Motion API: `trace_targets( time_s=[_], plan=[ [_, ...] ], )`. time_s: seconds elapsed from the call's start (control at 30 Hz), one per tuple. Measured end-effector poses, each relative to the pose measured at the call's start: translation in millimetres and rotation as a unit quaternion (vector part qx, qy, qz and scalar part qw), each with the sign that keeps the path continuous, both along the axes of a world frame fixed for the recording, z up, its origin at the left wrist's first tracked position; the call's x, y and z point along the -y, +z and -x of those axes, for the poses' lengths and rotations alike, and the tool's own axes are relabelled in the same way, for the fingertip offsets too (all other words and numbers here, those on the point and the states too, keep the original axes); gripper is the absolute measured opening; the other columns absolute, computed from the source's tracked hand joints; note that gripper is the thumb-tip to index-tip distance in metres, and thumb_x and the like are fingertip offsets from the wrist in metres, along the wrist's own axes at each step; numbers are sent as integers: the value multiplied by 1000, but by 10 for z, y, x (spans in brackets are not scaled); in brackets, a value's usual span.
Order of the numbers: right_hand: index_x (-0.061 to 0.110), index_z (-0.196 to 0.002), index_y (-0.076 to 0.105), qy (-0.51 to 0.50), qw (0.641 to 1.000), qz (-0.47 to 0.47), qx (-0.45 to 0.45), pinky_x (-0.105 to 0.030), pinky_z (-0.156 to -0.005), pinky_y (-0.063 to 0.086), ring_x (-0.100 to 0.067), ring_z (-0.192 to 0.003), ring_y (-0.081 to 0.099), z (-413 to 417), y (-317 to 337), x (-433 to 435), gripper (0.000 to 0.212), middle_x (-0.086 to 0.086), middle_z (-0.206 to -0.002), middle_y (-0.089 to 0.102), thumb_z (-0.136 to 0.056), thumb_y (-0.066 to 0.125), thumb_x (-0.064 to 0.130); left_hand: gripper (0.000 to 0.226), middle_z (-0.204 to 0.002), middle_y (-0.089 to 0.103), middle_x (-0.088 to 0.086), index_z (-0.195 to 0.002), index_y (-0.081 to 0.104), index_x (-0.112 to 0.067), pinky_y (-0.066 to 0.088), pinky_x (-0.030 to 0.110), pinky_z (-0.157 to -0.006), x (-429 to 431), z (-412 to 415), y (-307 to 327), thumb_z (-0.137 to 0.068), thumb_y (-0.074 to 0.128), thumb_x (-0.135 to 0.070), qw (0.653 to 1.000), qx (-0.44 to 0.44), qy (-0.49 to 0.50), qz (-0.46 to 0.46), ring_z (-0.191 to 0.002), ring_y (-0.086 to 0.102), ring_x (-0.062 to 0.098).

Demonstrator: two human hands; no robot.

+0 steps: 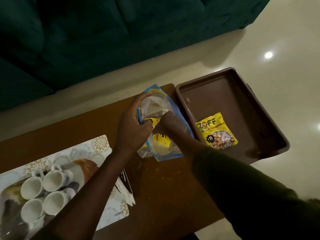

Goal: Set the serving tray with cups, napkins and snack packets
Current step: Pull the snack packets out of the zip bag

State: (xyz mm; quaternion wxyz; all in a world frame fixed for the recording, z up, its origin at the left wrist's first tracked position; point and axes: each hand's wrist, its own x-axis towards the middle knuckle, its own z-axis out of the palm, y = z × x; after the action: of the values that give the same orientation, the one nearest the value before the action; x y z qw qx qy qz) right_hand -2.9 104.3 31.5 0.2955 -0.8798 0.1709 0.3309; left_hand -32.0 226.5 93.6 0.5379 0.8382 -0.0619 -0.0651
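A brown serving tray (270, 118) rests at the table's right end, with one yellow snack packet (216, 130) lying in it. Just left of the tray lies a clear plastic bag with blue edges (155, 104), holding more yellow packets (160, 144). My left hand (133, 123) grips the bag's open mouth. My right hand (171, 123) is pushed inside the bag, fingers hidden among the packets. Several white cups (52, 181) lie on their sides on a patterned mat at the left. White napkins (126, 193) lie under my left forearm.
The wooden table (164, 187) carries crumbs in its middle. The patterned placemat (102, 146) covers its left part. A dark green sofa (103, 32) stands beyond the table. Glossy cream floor (277, 40) surrounds the right end, where the tray overhangs the table edge.
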Motion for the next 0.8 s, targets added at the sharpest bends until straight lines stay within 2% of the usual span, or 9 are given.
trace_targets(
  time_s=[0.13,0.27,0.33,0.4,0.47,0.57,0.63,0.7,0.8],
  plan=[
    [0,-127,52,-24,998,-34,-52,-14,-63,51,-28,-98,64,75,-5,-61,53,-16,-110,65,-80,73,10,69,-124,59,-13,-137,49,-27,59,33,-84,-13,33,9,-72,53,-6,1000,-15,23,4,-105,63,8],
    [-3,-123,53,-33,996,-56,-62,-15,-70,50,-28,-114,58,132,-9,-48,39,-18,-119,61,-86,62,2,72,-113,56,-26,-138,47,-30,61,40,-76,-26,73,-7,-70,52,-6,1000,-18,24,0,-93,65,4],
    [-2,-90,58,-11,999,-13,-29,-14,-45,45,-23,-79,62,103,40,-54,5,-10,-77,58,-88,55,1,73,-118,56,-23,-140,45,-31,60,40,-82,-38,70,-20,-71,51,-8,999,-20,32,-7,-100,62,1],
    [6,-62,41,25,999,18,25,-13,-30,30,-13,-52,42,14,100,-35,26,-2,-62,42,-86,50,0,74,-128,54,-18,-142,43,-28,57,35,-91,-48,53,-38,-72,52,-7,999,-8,35,-10,-105,57,-6],
    [5,-68,44,106,991,43,69,-18,-41,30,-13,-57,44,-45,279,-15,19,-4,-73,50,-86,50,3,73,-139,51,-8,-143,42,-26,56,29,-91,-55,23,-58,-76,55,-1,999,6,38,-12,-107,57,-2],
    [5,-95,58,237,965,75,82,-26,-67,40,-30,-94,62,-131,582,23,13,-17,-105,64,-89,46,6,72,-137,50,-8,-143,42,-24,54,15,-82,-63,-35,-102,-80,56,6,999,16,46,-1,-104,59,-7],
    [7,-103,58,299,943,104,99,-29,-71,40,-31,-103,62,-168,801,55,18,-18,-115,63,-92,44,9,70,-135,50,-7,-143,43,-20,51,14,-88,-51,-66,-122,-80,57,8,999,20,48,7,-118,57,8],
    [8,-109,59,311,934,116,133,-30,-70,40,-28,-100,60,-167,1034,66,22,-16,-114,61,-93,47,16,67,-134,51,-8,-142,43,-15,50,16,-93,-32,-74,-135,-80,59,5,999,28,41,5,-121,55,9],
    [8,-118,58,263,942,99,182,-27,-65,39,-24,-81,55,-132,1363,82,32,-13,-107,57,-90,50,22,64,-128,50,-14,-141,41,-21,41,-2,-85,-4,-30,-149,-82,61,-7,998,47,50,-8,-111,50,-7]
  ],
)
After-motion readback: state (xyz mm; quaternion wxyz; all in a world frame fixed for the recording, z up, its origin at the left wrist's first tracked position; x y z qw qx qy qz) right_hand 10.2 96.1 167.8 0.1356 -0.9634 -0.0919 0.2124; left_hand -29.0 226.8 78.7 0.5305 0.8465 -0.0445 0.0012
